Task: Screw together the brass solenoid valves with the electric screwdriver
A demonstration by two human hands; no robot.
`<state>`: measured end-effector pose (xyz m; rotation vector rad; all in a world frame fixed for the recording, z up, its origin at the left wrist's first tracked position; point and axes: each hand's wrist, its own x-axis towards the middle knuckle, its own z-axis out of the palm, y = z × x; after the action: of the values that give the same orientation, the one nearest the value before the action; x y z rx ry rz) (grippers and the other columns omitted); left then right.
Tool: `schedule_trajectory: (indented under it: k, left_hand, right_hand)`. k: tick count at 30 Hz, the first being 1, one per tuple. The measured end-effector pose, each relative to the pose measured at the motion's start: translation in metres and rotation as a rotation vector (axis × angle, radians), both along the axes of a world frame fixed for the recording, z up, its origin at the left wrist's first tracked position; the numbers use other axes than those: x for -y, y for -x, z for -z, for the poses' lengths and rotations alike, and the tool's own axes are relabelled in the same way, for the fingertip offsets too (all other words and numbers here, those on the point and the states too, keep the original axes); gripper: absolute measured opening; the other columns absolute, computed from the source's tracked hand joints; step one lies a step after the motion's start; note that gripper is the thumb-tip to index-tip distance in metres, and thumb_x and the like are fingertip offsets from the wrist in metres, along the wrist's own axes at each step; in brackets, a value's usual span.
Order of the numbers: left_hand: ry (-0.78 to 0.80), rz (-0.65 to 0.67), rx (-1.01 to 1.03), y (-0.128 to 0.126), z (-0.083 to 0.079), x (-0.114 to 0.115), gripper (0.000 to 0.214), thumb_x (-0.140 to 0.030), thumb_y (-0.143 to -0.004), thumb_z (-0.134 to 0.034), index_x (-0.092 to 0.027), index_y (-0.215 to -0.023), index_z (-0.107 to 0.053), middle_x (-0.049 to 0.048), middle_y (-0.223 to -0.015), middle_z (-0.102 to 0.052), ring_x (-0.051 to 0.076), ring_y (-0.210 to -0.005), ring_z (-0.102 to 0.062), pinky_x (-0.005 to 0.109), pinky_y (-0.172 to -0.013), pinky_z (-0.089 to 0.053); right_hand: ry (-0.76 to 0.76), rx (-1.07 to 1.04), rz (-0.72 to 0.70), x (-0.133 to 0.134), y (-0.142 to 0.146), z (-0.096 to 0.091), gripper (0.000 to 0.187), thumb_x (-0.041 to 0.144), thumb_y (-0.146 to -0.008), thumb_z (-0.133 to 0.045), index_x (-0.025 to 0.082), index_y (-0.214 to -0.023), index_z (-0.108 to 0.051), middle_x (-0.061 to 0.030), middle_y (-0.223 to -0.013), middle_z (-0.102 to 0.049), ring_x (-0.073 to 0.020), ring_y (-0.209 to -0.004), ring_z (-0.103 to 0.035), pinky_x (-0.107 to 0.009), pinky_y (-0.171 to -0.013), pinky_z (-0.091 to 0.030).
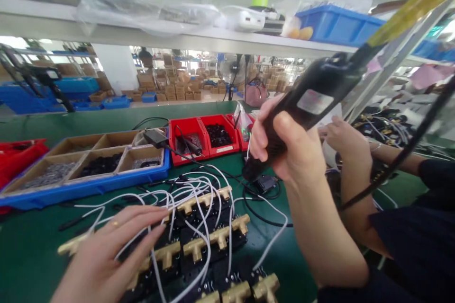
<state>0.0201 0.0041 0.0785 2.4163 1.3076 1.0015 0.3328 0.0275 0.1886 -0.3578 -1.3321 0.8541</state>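
Observation:
My right hand [284,149] is wrapped round a black electric screwdriver [313,99], its tip pointing down toward the green table, its cord hanging off to the right. My left hand [113,251] lies flat with fingers stretched out over white wires [199,194] and brass fittings [209,236] set in black blocks. A ring shows on one finger. Several such brass-and-black assemblies lie in rows in front of me.
A blue tray [88,187] with cardboard compartments of small parts sits at the left. Red bins [202,123] with dark parts stand behind the wires. A co-worker's arm and hand [348,147] work at the right. A shelf [177,33] with a blue crate runs overhead.

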Motion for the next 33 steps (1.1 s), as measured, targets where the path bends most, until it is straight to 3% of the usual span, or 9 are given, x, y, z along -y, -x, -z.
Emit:
schedule_trajectory:
  k: [2,5,8,10,15,22,33]
  left_hand:
    - [-0.034,0.217,-0.016,-0.038,-0.002,-0.014,0.017,-0.035,-0.096,-0.059,-0.035,-0.104,-0.075,-0.0058,-0.106,-0.076,0.012,-0.094,-0.073,0.018,-0.085,-0.058]
    - [-0.037,0.367,-0.094,-0.087,0.004,-0.031,0.024,-0.018,-0.096,-0.052,-0.025,-0.101,-0.074,0.0007,-0.102,-0.076,0.016,-0.094,-0.071,0.028,-0.086,-0.060]
    - [0.055,0.417,-0.301,-0.119,0.015,-0.043,0.026,-0.012,-0.094,-0.051,-0.019,-0.104,-0.074,0.0070,-0.110,-0.073,0.025,-0.105,-0.066,0.045,-0.096,-0.057]
    - [0.129,0.406,-0.392,-0.131,0.019,-0.051,0.029,-0.009,-0.094,-0.048,-0.017,-0.106,-0.073,0.0092,-0.114,-0.071,0.027,-0.111,-0.063,0.050,-0.102,-0.052]
    - [0.295,0.329,-0.394,-0.145,0.014,-0.071,0.023,-0.017,-0.097,-0.053,-0.018,-0.101,-0.076,0.0089,-0.101,-0.072,0.028,-0.104,-0.062,0.045,-0.094,-0.048]
    - [0.425,0.312,-0.306,-0.145,0.018,-0.089,0.014,-0.026,-0.091,-0.067,-0.027,-0.095,-0.080,-0.0004,-0.096,-0.076,0.022,-0.096,-0.064,0.034,-0.084,-0.045]
    - [0.385,0.335,-0.389,-0.147,0.016,-0.086,0.022,-0.027,-0.095,-0.060,-0.029,-0.090,-0.081,0.0031,-0.085,-0.074,0.024,-0.091,-0.061,0.033,-0.074,-0.038]
  right_hand:
    - [0.035,-0.048,-0.051,0.002,0.005,0.013,0.040,0.053,-0.086,-0.076,0.016,-0.084,-0.061,0.0041,-0.054,-0.055,-0.0074,-0.035,-0.044,-0.018,-0.036,-0.036]
    - [0.085,-0.064,-0.091,0.004,0.011,0.032,0.045,0.060,-0.087,-0.072,0.016,-0.085,-0.061,0.0041,-0.052,-0.053,-0.0070,-0.033,-0.041,-0.017,-0.034,-0.034]
    - [0.130,-0.085,-0.087,0.000,0.017,0.050,0.045,0.061,-0.087,-0.073,0.017,-0.087,-0.060,0.0049,-0.052,-0.052,-0.0060,-0.034,-0.040,-0.015,-0.036,-0.034]
    - [0.160,-0.087,-0.095,-0.006,0.019,0.062,0.047,0.063,-0.087,-0.071,0.017,-0.088,-0.059,0.0050,-0.051,-0.051,-0.0058,-0.035,-0.040,-0.015,-0.038,-0.035]
    - [0.251,-0.042,-0.058,-0.014,0.015,0.080,0.065,0.082,-0.079,-0.063,0.018,-0.085,-0.056,0.0044,-0.049,-0.048,-0.0081,-0.033,-0.039,-0.018,-0.035,-0.035]
    - [0.296,-0.002,0.014,-0.015,0.013,0.083,0.074,0.093,-0.072,-0.059,0.020,-0.082,-0.052,0.0053,-0.045,-0.045,-0.0091,-0.030,-0.035,-0.019,-0.032,-0.032]
    - [0.314,-0.009,0.043,-0.015,0.012,0.093,0.073,0.091,-0.074,-0.059,0.019,-0.085,-0.055,0.0048,-0.048,-0.048,-0.0090,-0.032,-0.038,-0.019,-0.034,-0.032]
